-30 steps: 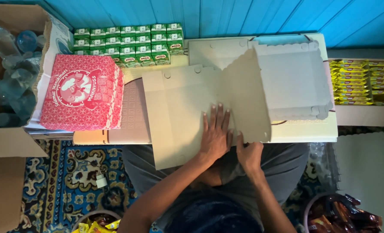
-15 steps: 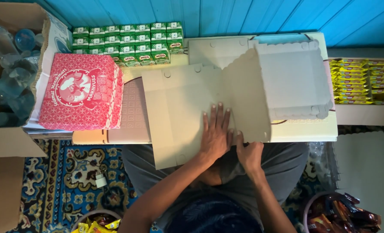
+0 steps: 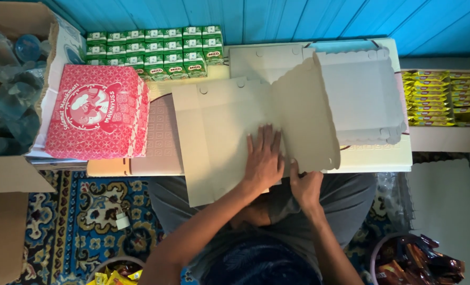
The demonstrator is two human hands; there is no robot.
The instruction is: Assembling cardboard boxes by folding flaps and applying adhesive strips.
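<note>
A flat, unfolded beige cardboard box blank [image 3: 219,132] lies on a low white table [image 3: 372,158] in front of me. My left hand [image 3: 264,158] presses flat on its middle panel, fingers spread. My right hand [image 3: 304,186] grips the near edge of the blank's right flap [image 3: 306,119], which stands folded up. A stack of more flat blanks [image 3: 359,95] with scalloped edges lies just to the right.
A folded pink-red printed box [image 3: 95,113] sits at the table's left. Several green drink cartons [image 3: 155,50] line the blue wall. Yellow packets [image 3: 446,97] fill a shelf at right. A cardboard box of plastic cups [image 3: 2,89] stands at left. Snack bags [image 3: 419,261] lie near my knees.
</note>
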